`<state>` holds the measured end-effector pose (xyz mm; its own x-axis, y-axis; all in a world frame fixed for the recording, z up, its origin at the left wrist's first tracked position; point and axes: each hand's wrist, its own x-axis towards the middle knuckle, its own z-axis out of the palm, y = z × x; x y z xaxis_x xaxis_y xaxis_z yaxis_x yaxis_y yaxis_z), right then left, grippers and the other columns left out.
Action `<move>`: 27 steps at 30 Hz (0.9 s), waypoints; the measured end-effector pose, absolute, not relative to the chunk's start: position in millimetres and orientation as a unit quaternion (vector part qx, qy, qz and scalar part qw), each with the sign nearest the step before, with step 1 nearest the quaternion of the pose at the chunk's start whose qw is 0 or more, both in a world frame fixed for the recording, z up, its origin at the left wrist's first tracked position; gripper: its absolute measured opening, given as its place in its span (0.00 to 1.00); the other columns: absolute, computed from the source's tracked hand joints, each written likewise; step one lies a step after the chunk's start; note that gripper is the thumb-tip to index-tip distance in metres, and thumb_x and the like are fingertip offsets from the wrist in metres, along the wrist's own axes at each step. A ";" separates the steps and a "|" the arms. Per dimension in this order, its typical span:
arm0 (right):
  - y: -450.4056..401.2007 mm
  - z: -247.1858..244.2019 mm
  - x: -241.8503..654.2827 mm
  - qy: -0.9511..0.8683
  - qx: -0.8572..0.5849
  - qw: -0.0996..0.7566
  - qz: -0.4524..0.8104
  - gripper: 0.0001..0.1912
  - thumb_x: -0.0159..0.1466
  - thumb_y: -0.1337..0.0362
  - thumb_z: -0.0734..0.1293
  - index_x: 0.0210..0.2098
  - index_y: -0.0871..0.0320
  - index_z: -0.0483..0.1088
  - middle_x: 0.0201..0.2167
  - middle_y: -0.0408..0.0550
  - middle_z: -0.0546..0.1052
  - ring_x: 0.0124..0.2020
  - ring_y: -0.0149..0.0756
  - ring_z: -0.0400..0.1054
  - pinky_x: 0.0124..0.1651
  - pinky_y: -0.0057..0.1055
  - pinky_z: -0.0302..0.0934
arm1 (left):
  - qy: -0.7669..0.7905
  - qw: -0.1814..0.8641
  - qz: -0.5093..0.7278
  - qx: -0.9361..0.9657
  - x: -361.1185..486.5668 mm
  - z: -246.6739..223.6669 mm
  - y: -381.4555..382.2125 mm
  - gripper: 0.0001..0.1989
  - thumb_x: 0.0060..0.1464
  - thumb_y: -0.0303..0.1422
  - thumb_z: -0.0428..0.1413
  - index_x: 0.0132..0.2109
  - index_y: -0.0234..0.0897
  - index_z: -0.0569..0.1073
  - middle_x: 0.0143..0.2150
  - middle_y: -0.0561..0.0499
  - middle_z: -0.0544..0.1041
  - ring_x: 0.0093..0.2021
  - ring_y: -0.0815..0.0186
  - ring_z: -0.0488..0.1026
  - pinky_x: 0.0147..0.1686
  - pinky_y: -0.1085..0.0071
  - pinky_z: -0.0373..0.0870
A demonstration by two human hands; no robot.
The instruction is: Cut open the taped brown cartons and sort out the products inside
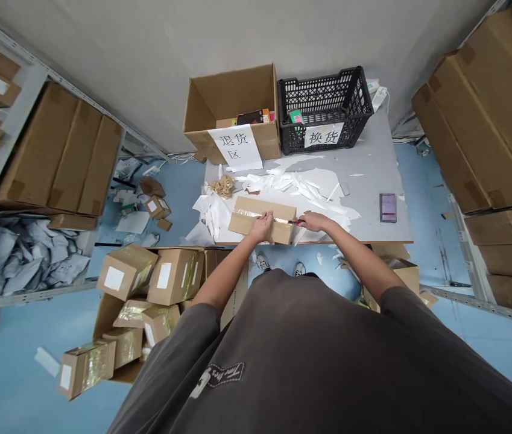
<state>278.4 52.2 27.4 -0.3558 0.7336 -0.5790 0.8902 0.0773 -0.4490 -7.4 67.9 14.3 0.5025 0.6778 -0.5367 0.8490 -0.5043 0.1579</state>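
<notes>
A closed cardboard box (246, 224) lies at the table's front edge, with shiny clear tape running along the middle of its top. My left hand (261, 228) grips it near the middle of its front side, fingers on top beside the tape. At the box's right end, my right hand (313, 221) is closed around a red-and-black utility knife (299, 222). The knife's tip points left and meets the end of the tape. Whether the blade has gone through the tape is too small to tell.
Torn white paper (301, 184) and crumpled brown paper (222, 187) litter the table (368, 172). Behind stand a large open carton (205, 141) and a black plastic crate (359, 114). A phone (388, 208) lies at right. Taped parcels (172, 277) fill a carton at lower left.
</notes>
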 end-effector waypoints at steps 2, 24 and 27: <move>60.3 35.0 275.1 0.736 0.548 0.135 -0.375 0.16 0.77 0.53 0.65 0.53 0.54 0.80 0.47 0.56 0.84 0.50 0.50 0.79 0.47 0.33 0.67 | 0.457 0.205 -0.212 0.839 -7.4 12.7 67.3 0.82 0.36 0.47 0.80 0.83 0.27 0.37 0.82 0.24 0.51 0.84 0.40 0.47 0.79 0.52 0.51; 17.4 11.7 281.6 0.463 0.519 0.018 -0.718 0.22 0.71 0.43 0.72 0.37 0.53 0.66 0.18 0.35 0.65 0.16 0.29 0.59 0.21 0.25 0.59 | 0.444 0.197 -0.191 0.853 -8.4 10.5 66.5 0.76 0.34 0.47 0.81 0.82 0.31 0.50 0.84 0.28 0.48 0.83 0.39 0.48 0.79 0.51 0.52; -5.6 3.1 268.9 0.454 0.505 -0.026 -0.733 0.28 0.67 0.37 0.74 0.34 0.54 0.67 0.19 0.38 0.69 0.17 0.30 0.61 0.21 0.26 0.60 | 0.446 0.190 -0.195 0.853 -5.6 12.9 67.6 0.76 0.34 0.48 0.80 0.82 0.32 0.49 0.84 0.28 0.49 0.83 0.38 0.48 0.78 0.49 0.52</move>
